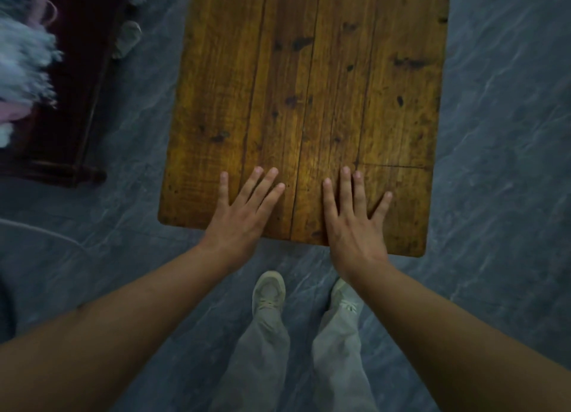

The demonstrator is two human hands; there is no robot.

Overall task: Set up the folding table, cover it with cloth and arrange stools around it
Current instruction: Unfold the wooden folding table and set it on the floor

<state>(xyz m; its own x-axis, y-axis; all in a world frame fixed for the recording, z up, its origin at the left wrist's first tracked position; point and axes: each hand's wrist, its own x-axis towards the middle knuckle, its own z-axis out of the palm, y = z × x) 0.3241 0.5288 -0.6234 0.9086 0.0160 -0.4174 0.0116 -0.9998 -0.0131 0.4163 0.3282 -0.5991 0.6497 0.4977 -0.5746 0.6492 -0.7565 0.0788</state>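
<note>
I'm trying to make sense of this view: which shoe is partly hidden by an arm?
The right shoe: the right arm crosses over its outer edge, while the left shoe shows whole between the arms.

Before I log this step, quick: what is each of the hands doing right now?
Left hand: open, fingers straight, flat on the wooden table top near its edge, holding nothing.
Right hand: open, fingers spread, flat on the same top, holding nothing.
</note>
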